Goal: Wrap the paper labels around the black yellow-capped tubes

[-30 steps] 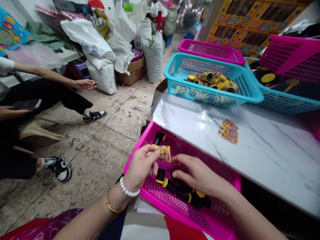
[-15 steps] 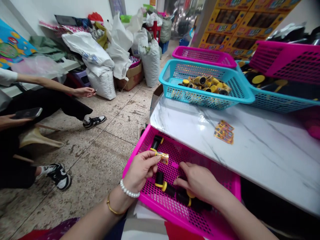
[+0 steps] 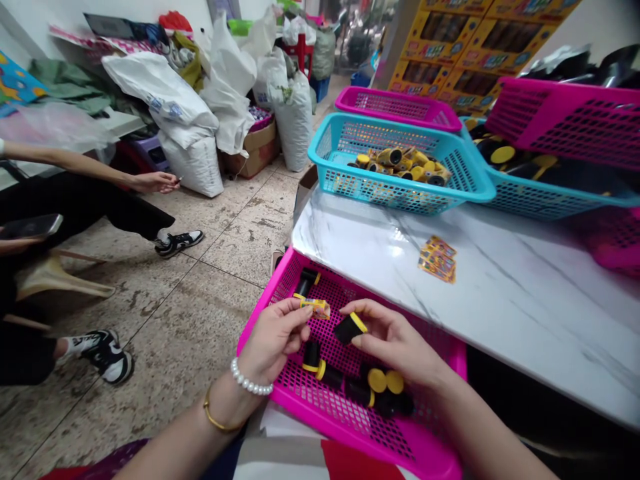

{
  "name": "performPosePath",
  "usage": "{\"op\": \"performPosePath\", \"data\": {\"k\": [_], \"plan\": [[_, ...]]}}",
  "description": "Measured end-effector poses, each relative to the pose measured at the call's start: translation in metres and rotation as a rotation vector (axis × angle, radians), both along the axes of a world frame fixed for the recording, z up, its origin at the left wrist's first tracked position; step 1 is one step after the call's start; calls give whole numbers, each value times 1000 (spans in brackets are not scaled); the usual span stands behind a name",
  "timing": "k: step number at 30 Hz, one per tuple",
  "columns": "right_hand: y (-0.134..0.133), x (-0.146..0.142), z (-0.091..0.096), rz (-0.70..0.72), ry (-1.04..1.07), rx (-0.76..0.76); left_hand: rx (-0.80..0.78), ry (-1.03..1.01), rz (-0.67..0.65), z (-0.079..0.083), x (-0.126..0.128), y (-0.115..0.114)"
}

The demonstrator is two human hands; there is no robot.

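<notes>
Left hand (image 3: 273,340): printed yellow packet (image 3: 315,308) is pinched between fingers | right hand (image 3: 395,340): black tube (image 3: 350,328) is clamped by fingertips over pink mesh tray (image 3: 263,299) | risk: either may be dropped if a grip loosens

A magenta plastic mesh basket (image 3: 350,432) has a smooth, faintly glossy rim. The matt black plastic cylinders (image 3: 350,328) inside have smooth yellow plastic ends. The small yellow printed packet (image 3: 315,308) looks like shiny foil or coated paper. The white marble-patterned tabletop (image 3: 450,320) is smooth and highly glossy. The turquoise plastic mesh basket (image 3: 395,197) has a smooth, slightly shiny finish. The speckled stone floor tiles (image 3: 165,333) look rough, worn and matt.
</notes>
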State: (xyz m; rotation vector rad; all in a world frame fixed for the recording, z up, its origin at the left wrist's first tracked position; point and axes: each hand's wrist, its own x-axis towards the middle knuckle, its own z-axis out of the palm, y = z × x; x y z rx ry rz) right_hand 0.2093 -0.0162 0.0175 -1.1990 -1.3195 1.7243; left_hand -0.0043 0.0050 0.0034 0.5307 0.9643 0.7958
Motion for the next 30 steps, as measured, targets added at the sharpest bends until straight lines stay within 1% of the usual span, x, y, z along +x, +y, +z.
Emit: {"op": "performPosePath", "data": {"k": [3, 7, 9, 14, 19, 22, 26, 28, 30], "plan": [[-1, 0, 1, -72, -8, 82, -15, -8, -10, 0, 1, 0], [1, -4, 3, -111, -39, 157, -60, -16, -3, 1, 3, -1], [2, -7, 2, -134, -45, 166, -82, -25, -3, 1, 4, -2], [3, -13, -4, -248, -89, 174, -103, -73, -23, -2, 6, -2], [-1, -17, -10, -215, -116, 245, -101, -120, -36, -4, 6, 0], [-4, -20, -14, -244, -134, 316, -102, -137, -25, -4, 6, -1], [-5, -21, -17, -233, -72, 322, -39, -107, -19, -2, 8, -5], [-5, -20, -17, -264, -36, 339, 19, -76, 41, 1, 9, -7], [-4, -19, -16, -321, -22, 371, 79, -32, 143, 4, 10, -8]]}}
